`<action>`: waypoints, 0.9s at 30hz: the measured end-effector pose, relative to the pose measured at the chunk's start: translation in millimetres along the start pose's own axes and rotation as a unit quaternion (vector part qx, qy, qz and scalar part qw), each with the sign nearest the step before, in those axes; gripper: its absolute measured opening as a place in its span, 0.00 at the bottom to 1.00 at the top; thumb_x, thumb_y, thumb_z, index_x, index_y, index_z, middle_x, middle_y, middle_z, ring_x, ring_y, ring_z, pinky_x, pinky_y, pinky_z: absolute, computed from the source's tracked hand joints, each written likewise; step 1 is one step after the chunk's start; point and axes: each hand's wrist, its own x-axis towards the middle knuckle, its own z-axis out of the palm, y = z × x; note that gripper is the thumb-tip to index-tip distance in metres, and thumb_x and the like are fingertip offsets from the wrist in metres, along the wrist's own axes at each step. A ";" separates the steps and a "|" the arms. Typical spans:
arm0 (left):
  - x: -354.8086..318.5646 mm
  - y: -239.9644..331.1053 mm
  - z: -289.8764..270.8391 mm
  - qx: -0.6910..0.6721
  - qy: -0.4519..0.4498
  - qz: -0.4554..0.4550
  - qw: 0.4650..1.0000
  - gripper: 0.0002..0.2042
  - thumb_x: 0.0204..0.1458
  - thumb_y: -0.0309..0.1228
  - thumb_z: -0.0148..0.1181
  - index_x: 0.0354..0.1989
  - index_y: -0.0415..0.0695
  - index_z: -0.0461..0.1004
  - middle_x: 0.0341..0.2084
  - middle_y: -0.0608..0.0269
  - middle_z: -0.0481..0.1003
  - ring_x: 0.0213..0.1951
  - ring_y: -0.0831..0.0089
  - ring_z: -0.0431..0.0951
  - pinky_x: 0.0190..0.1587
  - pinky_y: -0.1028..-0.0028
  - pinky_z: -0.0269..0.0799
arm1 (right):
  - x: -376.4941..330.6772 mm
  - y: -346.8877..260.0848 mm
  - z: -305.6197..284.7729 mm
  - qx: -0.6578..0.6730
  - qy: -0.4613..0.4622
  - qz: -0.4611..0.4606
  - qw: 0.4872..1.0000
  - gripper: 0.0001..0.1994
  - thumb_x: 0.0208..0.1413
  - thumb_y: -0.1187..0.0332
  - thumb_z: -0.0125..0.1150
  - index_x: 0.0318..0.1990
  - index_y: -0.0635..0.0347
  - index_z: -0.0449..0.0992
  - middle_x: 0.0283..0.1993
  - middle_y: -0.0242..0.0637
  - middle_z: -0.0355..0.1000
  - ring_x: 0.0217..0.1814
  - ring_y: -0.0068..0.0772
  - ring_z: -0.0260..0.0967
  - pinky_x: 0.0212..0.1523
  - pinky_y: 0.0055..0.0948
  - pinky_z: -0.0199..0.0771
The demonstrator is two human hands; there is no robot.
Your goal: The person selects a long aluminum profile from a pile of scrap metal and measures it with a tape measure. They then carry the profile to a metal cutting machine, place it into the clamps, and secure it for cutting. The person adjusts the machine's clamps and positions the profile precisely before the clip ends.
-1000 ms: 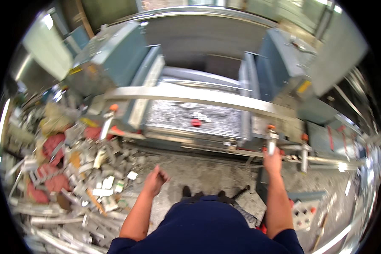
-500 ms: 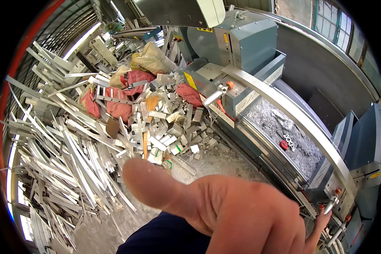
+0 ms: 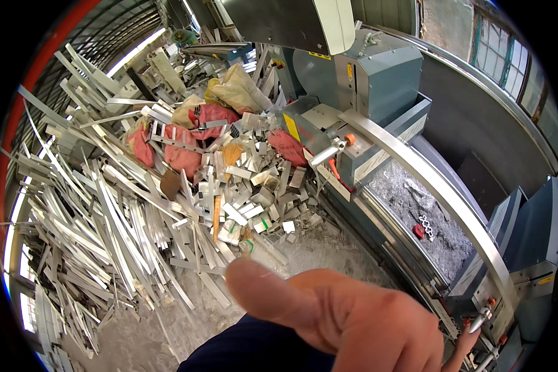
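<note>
Since the earlier frame, little had shifted: the left hand loomed low centre, thumb out, holding nothing visible. At lower right, the right hand touched the machine's lever, grip unclear; the lever likely needed working next.

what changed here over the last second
The view swung left, from facing the machine to the scrap pile of metal offcuts. The left hand, a second ago low over the floor, now sits close to the camera, thumb out, holding nothing. The right hand stays at the lever handle by the machine's rail.
</note>
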 end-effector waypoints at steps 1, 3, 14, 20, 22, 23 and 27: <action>3.2 -0.7 -3.6 0.014 -0.008 -0.009 1.000 0.40 0.48 0.75 0.43 0.22 0.40 0.69 0.15 0.57 0.68 0.15 0.63 0.66 0.35 0.48 0.75 | 2.6 7.8 1.2 0.002 -0.007 0.003 1.000 0.28 0.60 0.58 0.60 0.62 0.67 0.62 0.52 0.56 0.72 0.52 0.56 0.71 0.51 0.46 0.68; 29.8 27.4 -55.1 0.078 -0.139 -0.165 0.973 0.41 0.49 0.76 0.38 0.16 0.42 0.67 0.13 0.61 0.67 0.15 0.68 0.65 0.38 0.54 0.74 | 5.2 -3.0 5.7 -0.018 -0.021 0.001 1.000 0.28 0.60 0.59 0.60 0.62 0.67 0.62 0.52 0.56 0.72 0.52 0.57 0.71 0.52 0.46 0.68; -241.2 219.1 -289.9 0.658 0.273 -0.577 0.400 0.32 0.64 0.60 0.37 0.30 0.41 0.71 0.25 0.62 0.72 0.29 0.69 0.71 0.36 0.68 0.68 | -14.5 -21.6 -8.2 0.043 -0.007 -0.003 0.999 0.29 0.61 0.59 0.59 0.63 0.67 0.61 0.51 0.56 0.72 0.51 0.58 0.71 0.50 0.46 0.69; -385.6 251.0 -240.4 0.497 0.462 -0.710 0.189 0.47 0.51 0.73 0.41 0.57 0.36 0.72 0.54 0.45 0.72 0.57 0.52 0.71 0.56 0.54 0.67 | -25.5 -37.4 -16.7 0.041 0.002 0.006 0.999 0.28 0.59 0.61 0.61 0.61 0.69 0.63 0.50 0.57 0.72 0.48 0.59 0.71 0.48 0.46 0.69; -377.9 246.3 -232.5 0.519 0.467 -0.676 0.237 0.46 0.52 0.72 0.42 0.50 0.33 0.74 0.45 0.44 0.75 0.46 0.58 0.77 0.48 0.55 0.74 | -24.1 -36.1 -17.5 0.032 0.006 0.007 0.999 0.28 0.59 0.61 0.61 0.61 0.69 0.63 0.50 0.57 0.72 0.48 0.59 0.71 0.49 0.46 0.69; -371.8 254.4 -234.3 0.496 0.518 -0.652 0.246 0.43 0.53 0.70 0.44 0.48 0.33 0.74 0.42 0.46 0.75 0.42 0.60 0.78 0.44 0.57 0.75 | -23.4 -34.4 -14.9 0.031 0.008 0.004 0.999 0.27 0.59 0.62 0.61 0.61 0.69 0.63 0.50 0.58 0.72 0.48 0.59 0.71 0.49 0.45 0.69; -366.8 305.1 -251.0 0.481 0.654 -0.502 0.299 0.38 0.54 0.65 0.51 0.44 0.32 0.75 0.43 0.45 0.75 0.36 0.60 0.79 0.36 0.59 0.77 | -20.8 -27.7 -7.9 0.031 0.012 -0.009 0.999 0.28 0.57 0.62 0.62 0.61 0.69 0.63 0.51 0.58 0.71 0.51 0.59 0.71 0.50 0.45 0.69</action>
